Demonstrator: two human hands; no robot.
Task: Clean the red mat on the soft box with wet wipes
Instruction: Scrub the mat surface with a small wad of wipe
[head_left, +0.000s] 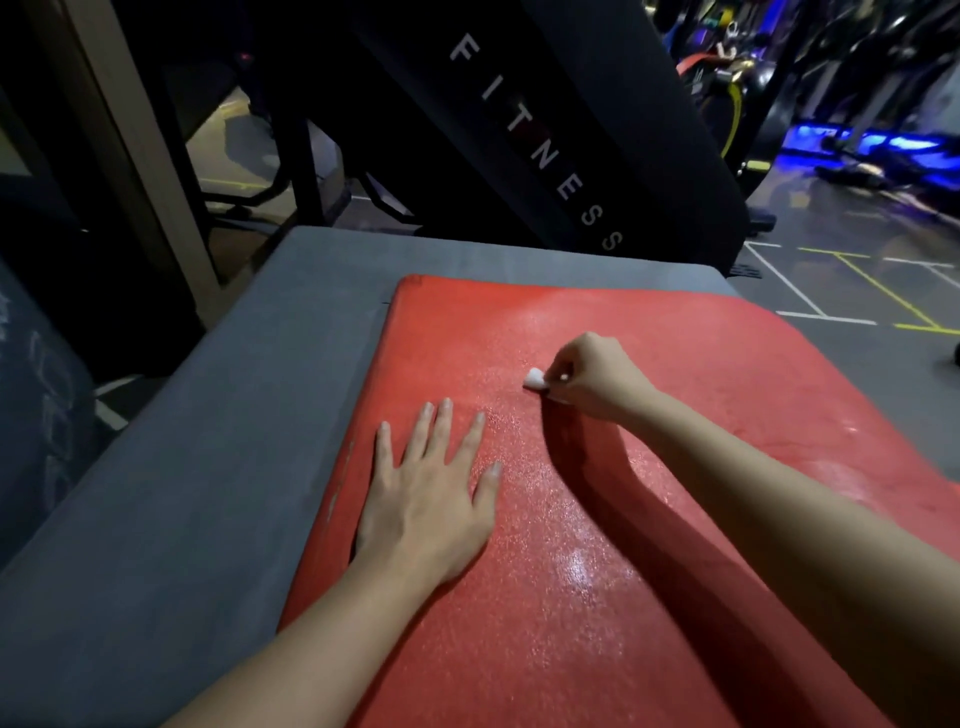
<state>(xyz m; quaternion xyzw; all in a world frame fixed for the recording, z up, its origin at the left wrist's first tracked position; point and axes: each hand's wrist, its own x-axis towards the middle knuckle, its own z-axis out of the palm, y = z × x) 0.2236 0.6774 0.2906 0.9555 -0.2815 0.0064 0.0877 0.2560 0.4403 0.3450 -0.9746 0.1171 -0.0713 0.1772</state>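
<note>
The left hand (426, 499) lies flat and palm down on the near-left part of the red mat (649, 597), with its fingers straight and spread and nothing in them. The right hand (592, 376) reaches farther out, its fingers curled to pinch a small white wad of wet wipe (534, 379) against the mat. The two hands are apart, and the wipe sits just beyond and to the right of the left fingertips.

The mat is a rectangular slab with rounded far corners. Its surface is finely pebbled and glossy, with wet-looking sheen in patches near the right forearm and towards the far edge. Pale scuff marks run along its left edge. It rests on the soft box (208, 467), whose top is flat, grey and matte.

A broad grey strip of the box shows to the left of the mat and a narrower one beyond its far edge. On the right, the mat covers the box's edge, so it is unclear whether it overhangs. Wide stretches of bare mat lie beyond the right hand and to its right, and more lies between the forearms.

Behind the box a black slanted panel (535, 140) carries the pale lettering "FITNESS". To the right is a grey floor (831, 291) marked with white and yellow lines, with blurred equipment in blue light beyond it.
</note>
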